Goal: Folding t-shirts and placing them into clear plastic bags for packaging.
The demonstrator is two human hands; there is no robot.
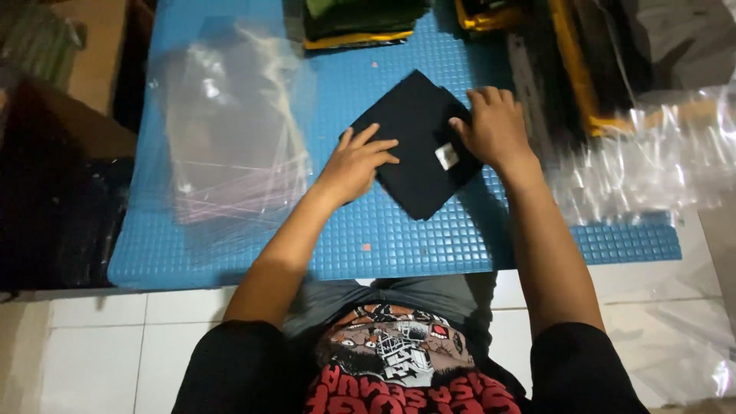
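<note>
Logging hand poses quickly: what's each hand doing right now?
Left hand: open, flat on the folded black cloth.
Right hand: open, pressing the same cloth.

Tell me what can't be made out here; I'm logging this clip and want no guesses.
Head view only:
- Folded black garment: its kind and underside, hidden by the folds and both hands.
- White tag: too small to read.
- Dark stacks: cut off by the top edge.
- Clear plastic bags: count lost in glare and overlap.
</note>
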